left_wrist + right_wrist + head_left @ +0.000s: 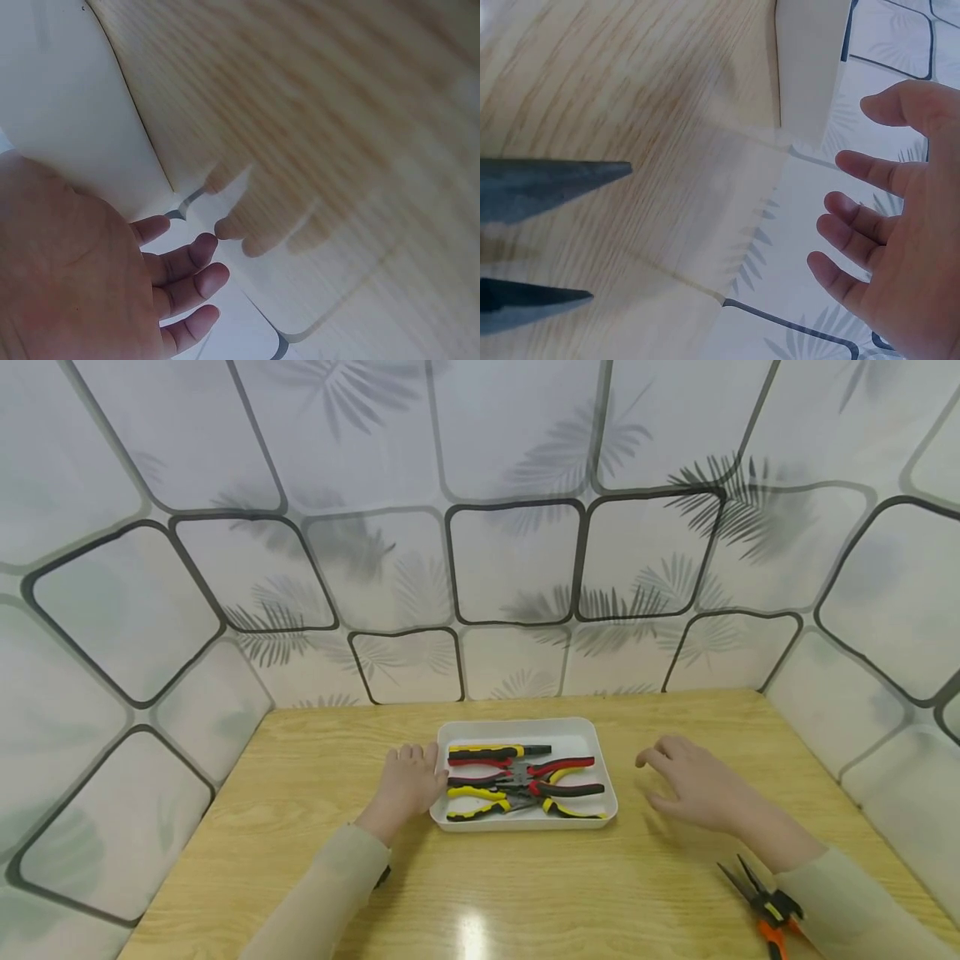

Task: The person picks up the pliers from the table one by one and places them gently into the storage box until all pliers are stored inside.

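A white tray point(517, 824) lies in the middle of the table, holding several pliers point(566, 789) with red-black and yellow-black handles and a yellow-black tool with a dark tip point(498, 751). My left hand point(411, 783) is at the tray's left side, its fingers extended and thumb by the rim. In the left wrist view, the palm point(75, 277) lies next to the tray's white wall point(67, 90). To the right of the tray, my right hand point(697, 785) is held apart from it with relaxed fingers. Nothing is in its grasp in the right wrist view.
Long-nose pliers with orange handles point(768, 906) lie near the right forearm, jaws spread. A small dark object point(382, 877) shows partly from behind the left sleeve. Patterned wall panels point(517, 560) enclose the wooden table point(555, 893) at the back and sides.
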{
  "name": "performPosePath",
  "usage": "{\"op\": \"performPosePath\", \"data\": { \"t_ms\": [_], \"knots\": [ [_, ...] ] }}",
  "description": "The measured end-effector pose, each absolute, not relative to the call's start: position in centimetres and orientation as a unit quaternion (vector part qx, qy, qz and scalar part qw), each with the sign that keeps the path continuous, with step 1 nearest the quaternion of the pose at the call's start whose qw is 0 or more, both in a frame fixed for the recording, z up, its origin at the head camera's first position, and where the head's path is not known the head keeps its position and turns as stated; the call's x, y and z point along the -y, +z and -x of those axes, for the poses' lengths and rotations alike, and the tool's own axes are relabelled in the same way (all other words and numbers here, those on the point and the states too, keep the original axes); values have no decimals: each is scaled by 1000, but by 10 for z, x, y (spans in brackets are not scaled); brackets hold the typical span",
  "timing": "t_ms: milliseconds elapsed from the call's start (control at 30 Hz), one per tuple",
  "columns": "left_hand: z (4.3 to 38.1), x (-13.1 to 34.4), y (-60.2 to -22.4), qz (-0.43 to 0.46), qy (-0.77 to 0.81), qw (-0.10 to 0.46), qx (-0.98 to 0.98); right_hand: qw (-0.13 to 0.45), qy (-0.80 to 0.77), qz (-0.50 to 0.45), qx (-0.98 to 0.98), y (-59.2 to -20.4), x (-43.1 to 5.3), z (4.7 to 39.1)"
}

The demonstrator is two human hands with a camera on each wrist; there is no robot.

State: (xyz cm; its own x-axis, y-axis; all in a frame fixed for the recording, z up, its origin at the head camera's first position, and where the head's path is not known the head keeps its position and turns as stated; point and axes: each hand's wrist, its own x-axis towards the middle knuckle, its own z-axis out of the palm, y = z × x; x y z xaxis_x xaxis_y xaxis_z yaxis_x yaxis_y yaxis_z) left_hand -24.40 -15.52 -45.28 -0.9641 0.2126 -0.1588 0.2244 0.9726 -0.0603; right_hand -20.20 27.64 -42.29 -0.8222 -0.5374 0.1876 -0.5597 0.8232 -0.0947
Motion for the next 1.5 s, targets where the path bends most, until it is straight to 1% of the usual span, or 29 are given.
{"op": "performPosePath", "data": {
  "t_ms": [333, 500, 967, 1200, 1333, 1500],
  "knots": [
    [242, 154, -451, -106, -35, 89, -990, 80, 65, -286, 953, -427, -280, 194],
    [244, 154, -452, -105, -37, 83, -990, 88, 64, -283, 953, -427, -282, 191],
    [243, 154, -454, -105, -27, 65, -992, 80, 63, -269, 958, -432, -291, 179],
    [246, 156, -462, -106, -36, 69, -991, 61, 62, -259, 962, -432, -297, 173],
    [248, 157, -465, -107, -30, 60, -992, 65, 61, -260, 962, -435, -301, 170],
    [247, 155, -460, -102, -24, 68, -992, 79, 65, -261, 960, -439, -307, 168]
  ]
}}
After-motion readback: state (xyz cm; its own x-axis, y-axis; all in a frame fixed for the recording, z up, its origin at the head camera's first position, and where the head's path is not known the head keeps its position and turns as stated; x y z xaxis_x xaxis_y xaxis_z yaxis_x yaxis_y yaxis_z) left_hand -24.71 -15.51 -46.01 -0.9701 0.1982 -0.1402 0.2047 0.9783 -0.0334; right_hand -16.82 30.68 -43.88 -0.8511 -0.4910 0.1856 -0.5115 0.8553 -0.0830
